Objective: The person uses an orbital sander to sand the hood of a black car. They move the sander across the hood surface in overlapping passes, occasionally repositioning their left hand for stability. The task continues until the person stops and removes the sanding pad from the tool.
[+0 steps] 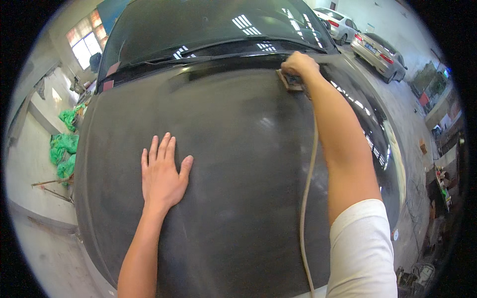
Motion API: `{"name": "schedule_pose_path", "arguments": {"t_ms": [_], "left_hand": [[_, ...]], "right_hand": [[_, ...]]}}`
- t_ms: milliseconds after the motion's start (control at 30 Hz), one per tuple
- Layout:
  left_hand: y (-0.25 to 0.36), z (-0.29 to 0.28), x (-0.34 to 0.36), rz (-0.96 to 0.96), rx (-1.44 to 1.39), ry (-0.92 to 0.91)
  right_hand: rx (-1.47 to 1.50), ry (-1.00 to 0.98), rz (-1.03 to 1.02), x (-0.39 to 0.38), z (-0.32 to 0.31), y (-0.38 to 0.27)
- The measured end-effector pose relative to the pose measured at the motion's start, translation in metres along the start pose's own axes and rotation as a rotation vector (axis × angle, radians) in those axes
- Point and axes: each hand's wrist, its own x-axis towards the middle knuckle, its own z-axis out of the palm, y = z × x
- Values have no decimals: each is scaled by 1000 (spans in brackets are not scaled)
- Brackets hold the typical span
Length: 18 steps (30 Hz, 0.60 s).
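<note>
A black car hood (238,169) with a dull, scuffed surface fills the middle of the view. On its left half my left hand (164,174) lies flat, fingers stretched and thumb apart, holding nothing. My right arm reaches to the hood's far right edge, below the windshield. There my right hand (301,65) is closed around a power sander (289,82) with a flat brownish pad, mostly hidden under the fingers. A pale hose (307,184) runs from the sander back across the hood, beside my right arm.
The windshield (208,30) and a wiper (238,43) border the hood's far side. Glossy black bodywork (365,111) lies to the right. Green bags (63,144) are on the left by the wall. A silver car (380,54) and a white car (340,24) stand far right; clutter lines the right side.
</note>
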Motion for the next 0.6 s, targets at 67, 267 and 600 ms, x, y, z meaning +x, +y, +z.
{"name": "schedule_pose_path", "arguments": {"t_ms": [67,267,600], "left_hand": [[-1,3,0,10,19,26],[-3,6,1,12,11,24],[-3,0,-1,10,-51,20]], "right_hand": [[-38,-40,-27,-3,-6,-9],[-7,0,-263,-30,16,-122],[181,20,-486,-81,45,-273]]}}
